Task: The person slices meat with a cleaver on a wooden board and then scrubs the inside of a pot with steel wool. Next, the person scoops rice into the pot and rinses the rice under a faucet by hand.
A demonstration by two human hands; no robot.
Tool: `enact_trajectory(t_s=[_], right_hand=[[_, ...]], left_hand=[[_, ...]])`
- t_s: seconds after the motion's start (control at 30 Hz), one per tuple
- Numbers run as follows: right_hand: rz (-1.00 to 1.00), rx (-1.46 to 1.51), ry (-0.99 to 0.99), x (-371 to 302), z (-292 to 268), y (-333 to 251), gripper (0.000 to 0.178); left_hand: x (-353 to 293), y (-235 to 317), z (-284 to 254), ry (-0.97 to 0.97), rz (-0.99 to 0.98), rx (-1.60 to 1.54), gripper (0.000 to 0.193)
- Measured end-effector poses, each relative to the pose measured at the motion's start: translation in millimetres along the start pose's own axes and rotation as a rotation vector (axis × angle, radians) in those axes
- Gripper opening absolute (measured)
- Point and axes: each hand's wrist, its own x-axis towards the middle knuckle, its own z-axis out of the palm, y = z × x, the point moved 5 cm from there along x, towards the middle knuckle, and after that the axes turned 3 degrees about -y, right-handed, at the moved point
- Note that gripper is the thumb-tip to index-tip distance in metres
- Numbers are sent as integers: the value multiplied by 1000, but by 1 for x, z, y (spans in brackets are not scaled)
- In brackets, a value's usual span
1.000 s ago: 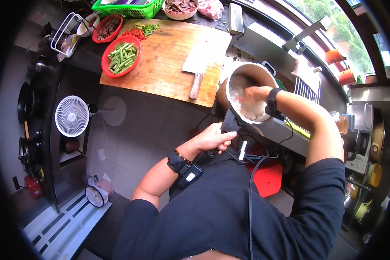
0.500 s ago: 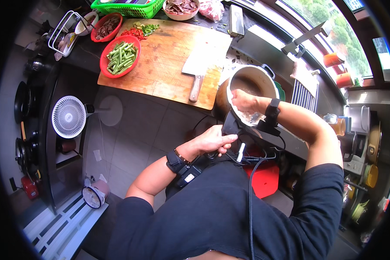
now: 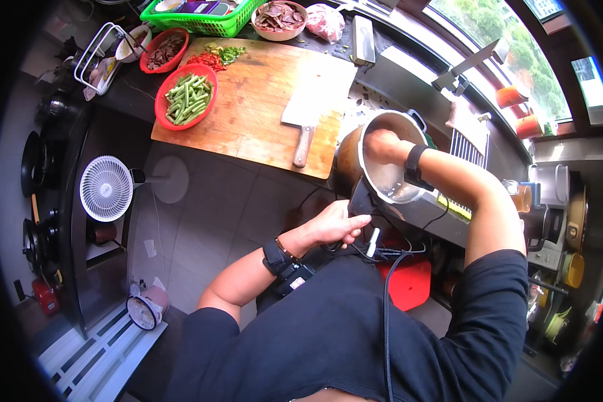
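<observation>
A deep metal pot [image 3: 350, 155] with a long black handle [image 3: 362, 199] is tilted toward me at the right end of the counter. My left hand [image 3: 329, 224] is closed around the end of that handle. Inside the pot, against its inner wall, is my right hand [image 3: 384, 146]; its fingers are hidden, so what they hold does not show. Left of the pot lies a wooden cutting board [image 3: 248, 107]. On it rests a cleaver [image 3: 304, 144], its wooden handle pointing at me.
A red basket [image 3: 159, 112] of cut green beans [image 3: 189, 97] sits on the board's left end, near chopped red peppers [image 3: 211, 62]. Behind stand a green basket [image 3: 238, 23] and a bowl of sliced meat [image 3: 279, 18]. A white fan [image 3: 106, 187] stands at left. Cables hang below the pot.
My right hand has gone from the pot's near rim deeper inside it. The whitish material by that hand no longer shows. My left hand keeps its hold on the handle.
</observation>
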Motion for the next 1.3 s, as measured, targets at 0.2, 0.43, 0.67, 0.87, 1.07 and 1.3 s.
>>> enact_trajectory(t_s=[0.2, 0.43, 0.67, 0.87, 1.07, 1.3], right_hand=[[356, 590, -220, -30, 54, 31, 41], [247, 1066, -183, -45, 42, -3, 38], [-103, 564, 159, -27, 41, -3, 20], [-421, -253, 242, -23, 28, -30, 15], [-52, 158, -75, -13, 7, 12, 34], [145, 731, -474, -42, 43, 17, 23]], left_hand=[[6, -2, 3, 3, 9, 27, 19], [6, 0, 7, -23, -13, 50, 21], [8, -2, 8, -22, -10, 65, 22], [8, -2, 7, -14, -16, 40, 21], [10, -3, 7, -21, -13, 83, 22], [8, -1, 6, -21, -10, 90, 22]])
